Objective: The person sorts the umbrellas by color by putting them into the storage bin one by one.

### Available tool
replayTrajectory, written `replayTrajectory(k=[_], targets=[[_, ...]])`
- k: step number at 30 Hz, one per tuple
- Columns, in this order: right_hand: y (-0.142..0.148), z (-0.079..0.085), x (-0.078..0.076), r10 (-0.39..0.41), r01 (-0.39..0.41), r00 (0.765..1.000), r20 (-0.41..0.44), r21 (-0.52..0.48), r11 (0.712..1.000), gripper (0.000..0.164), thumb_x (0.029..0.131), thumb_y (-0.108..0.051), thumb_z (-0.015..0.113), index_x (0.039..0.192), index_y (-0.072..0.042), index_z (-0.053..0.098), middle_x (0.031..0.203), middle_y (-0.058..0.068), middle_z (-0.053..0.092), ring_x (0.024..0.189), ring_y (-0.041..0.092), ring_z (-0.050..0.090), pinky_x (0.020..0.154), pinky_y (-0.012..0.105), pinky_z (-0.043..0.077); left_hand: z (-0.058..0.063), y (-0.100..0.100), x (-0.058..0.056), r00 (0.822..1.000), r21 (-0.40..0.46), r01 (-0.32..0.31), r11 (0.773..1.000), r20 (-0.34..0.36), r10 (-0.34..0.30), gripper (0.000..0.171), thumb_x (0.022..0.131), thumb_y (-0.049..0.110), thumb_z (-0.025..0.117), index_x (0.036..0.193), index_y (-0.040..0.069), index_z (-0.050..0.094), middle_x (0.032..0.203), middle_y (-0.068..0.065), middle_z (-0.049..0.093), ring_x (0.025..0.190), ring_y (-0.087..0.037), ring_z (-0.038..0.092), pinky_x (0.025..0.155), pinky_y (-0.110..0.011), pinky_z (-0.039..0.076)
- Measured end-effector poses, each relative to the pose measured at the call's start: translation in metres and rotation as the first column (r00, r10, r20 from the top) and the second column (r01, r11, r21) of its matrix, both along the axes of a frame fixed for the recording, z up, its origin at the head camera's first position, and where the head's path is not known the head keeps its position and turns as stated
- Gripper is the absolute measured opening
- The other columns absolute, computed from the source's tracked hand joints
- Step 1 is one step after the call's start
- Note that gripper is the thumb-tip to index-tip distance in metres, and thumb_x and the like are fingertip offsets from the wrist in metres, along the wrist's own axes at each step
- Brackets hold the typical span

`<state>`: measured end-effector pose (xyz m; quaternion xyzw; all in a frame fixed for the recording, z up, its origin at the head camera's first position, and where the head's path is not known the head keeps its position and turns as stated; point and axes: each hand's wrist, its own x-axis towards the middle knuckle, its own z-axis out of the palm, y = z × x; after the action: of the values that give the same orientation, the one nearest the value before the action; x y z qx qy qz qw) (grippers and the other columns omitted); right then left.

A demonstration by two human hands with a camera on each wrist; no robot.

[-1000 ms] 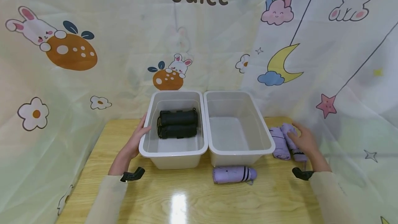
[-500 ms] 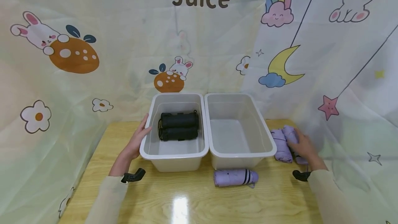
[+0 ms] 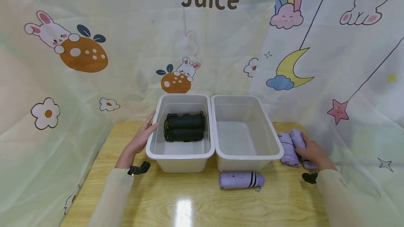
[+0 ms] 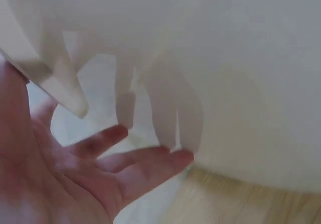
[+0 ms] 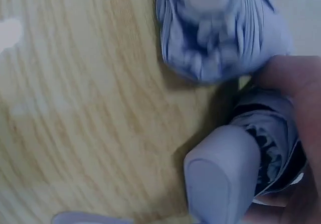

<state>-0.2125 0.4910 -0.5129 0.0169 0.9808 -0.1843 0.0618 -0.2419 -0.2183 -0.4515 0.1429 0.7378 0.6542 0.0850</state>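
Note:
My right hand (image 3: 312,151) grips a folded purple umbrella (image 3: 297,138) at the table's right side. In the right wrist view, thumb and fingers lie round that umbrella's fabric behind its pale handle (image 5: 220,174). A second purple umbrella (image 3: 288,150) lies right beside it, to the left. My left hand (image 3: 140,138) is at the left wall of the left white bin (image 3: 181,156), thumb at the rim. Its fingertips (image 4: 183,156) touch the outer wall, fingers nearly straight, in the left wrist view. Two black folded umbrellas (image 3: 185,121) lie side by side inside this bin.
The right white bin (image 3: 247,157), with nothing in it, stands against the left one. A third purple umbrella (image 3: 241,180) lies in front of it on the wooden table (image 3: 151,202). A printed cloth (image 3: 214,52) hangs behind and along both sides.
My right hand has come down on the right-hand purple umbrella and its fingers have curled round it. The left hand stays at the bin. The head view has shifted slightly.

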Motion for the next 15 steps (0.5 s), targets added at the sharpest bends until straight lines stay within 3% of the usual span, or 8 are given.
replayTrajectory(k=[5,10,15], targets=[[0.006,-0.009,0.006,0.000,0.001,1.000,-0.006,0.043,0.999,0.104,0.089,-0.041,0.065,0.153,0.001,-0.005,0.132,0.049,0.030,0.115,0.064,0.037,0.089,0.069,0.035,0.000,0.000,-0.003,0.999,-0.066,0.020,0.998,-0.028,-0.022,0.060,0.106,0.031,0.039,0.158,0.023,0.011,0.150,-0.030,0.025,0.125,-0.053,0.040,0.085,-0.058,0.047],[0.006,-0.016,0.011,-0.033,0.034,0.997,-0.072,0.008,0.999,0.098,0.092,-0.047,0.059,0.154,-0.002,-0.002,0.131,0.048,0.033,0.113,0.064,0.039,0.086,0.069,0.036,0.001,-0.001,-0.004,0.999,-0.036,0.030,0.999,-0.031,-0.031,0.059,0.106,0.029,0.039,0.158,0.022,0.010,0.148,-0.031,0.026,0.125,-0.053,0.039,0.087,-0.059,0.046],[0.008,-0.018,0.013,-0.042,0.036,0.993,-0.107,-0.057,0.998,0.095,0.093,-0.041,0.061,0.155,-0.005,-0.001,0.133,0.048,0.032,0.114,0.063,0.038,0.088,0.070,0.034,0.000,-0.001,-0.003,1.000,-0.016,0.022,1.000,-0.019,-0.023,0.060,0.106,0.030,0.040,0.158,0.022,0.010,0.148,-0.031,0.026,0.125,-0.053,0.039,0.087,-0.058,0.046]])
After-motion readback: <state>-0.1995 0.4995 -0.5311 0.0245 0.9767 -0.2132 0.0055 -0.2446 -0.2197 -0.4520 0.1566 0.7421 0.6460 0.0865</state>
